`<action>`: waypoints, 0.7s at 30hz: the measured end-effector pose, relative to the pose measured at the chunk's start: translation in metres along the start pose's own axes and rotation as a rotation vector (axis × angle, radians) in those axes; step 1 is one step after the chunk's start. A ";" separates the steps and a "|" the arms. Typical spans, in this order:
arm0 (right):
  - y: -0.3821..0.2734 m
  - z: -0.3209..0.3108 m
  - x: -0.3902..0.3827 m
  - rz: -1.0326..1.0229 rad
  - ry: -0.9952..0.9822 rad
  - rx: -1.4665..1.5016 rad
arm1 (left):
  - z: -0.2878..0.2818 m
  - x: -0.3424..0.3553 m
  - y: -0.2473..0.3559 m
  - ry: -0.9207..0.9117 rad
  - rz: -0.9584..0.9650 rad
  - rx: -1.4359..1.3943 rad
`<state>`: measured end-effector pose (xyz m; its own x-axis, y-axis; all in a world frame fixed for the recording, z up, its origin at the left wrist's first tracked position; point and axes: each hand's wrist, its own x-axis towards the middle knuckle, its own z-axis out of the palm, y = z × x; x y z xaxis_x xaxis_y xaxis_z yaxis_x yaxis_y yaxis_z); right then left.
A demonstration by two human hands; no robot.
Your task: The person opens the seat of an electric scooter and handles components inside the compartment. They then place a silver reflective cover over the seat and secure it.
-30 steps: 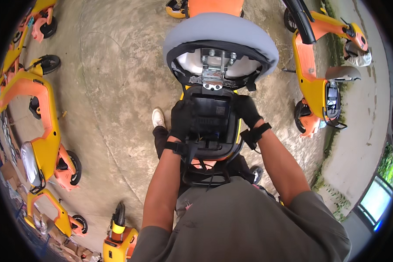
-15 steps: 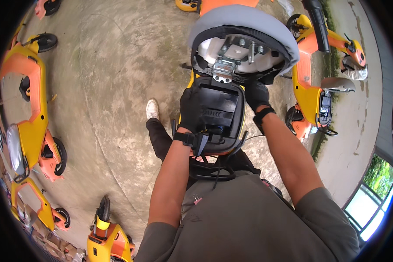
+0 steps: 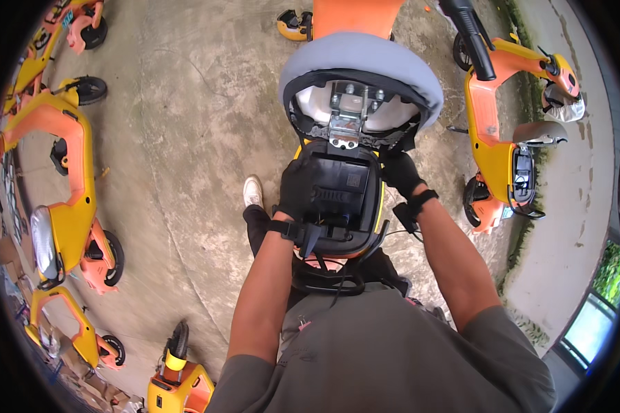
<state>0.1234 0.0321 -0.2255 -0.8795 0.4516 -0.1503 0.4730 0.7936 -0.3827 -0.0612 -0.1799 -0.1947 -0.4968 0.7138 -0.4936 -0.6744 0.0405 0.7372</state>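
A grey padded seat [image 3: 362,51] is flipped up on a metal hinge [image 3: 344,124], showing its underside. Below it, the scooter's open compartment holds a black battery-like block [image 3: 339,189]. My left hand [image 3: 296,186], in a black glove, is closed at the compartment's left edge. My gloved right hand [image 3: 399,172] has curled fingers at the right edge, just under the seat's corner. What exactly either hand grips is hidden. A black curved rail [image 3: 331,288] sits at the near end of the scooter, by my body.
Yellow and orange scooters stand on the concrete floor [image 3: 172,138] at the left [image 3: 72,206], right [image 3: 489,158] and lower edge [image 3: 179,385]. A black handlebar grip [image 3: 479,55] reaches in at the top right. A low pale ledge [image 3: 558,227] runs along the right.
The view has shifted slightly back and forth, moving the seat and scooters in the picture. Both hands stay at the compartment's sides, moving only slightly against it.
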 end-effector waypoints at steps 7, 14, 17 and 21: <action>-0.039 -0.052 -0.042 0.435 -0.307 0.588 | -0.017 0.020 -0.023 0.196 -0.205 0.025; -0.021 0.026 -0.007 0.170 -0.070 0.571 | 0.002 0.055 -0.058 0.081 -0.140 0.067; -0.058 -0.016 -0.008 0.382 -0.031 0.629 | -0.006 0.071 -0.036 0.085 0.571 0.970; -0.072 -0.040 -0.004 0.317 0.159 0.354 | 0.004 0.091 0.021 -0.003 0.557 1.461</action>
<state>0.0952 -0.0103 -0.1612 -0.6634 0.7265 -0.1791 0.6441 0.4326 -0.6308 -0.1188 -0.1113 -0.2222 -0.4917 0.8706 -0.0170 0.6828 0.3976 0.6129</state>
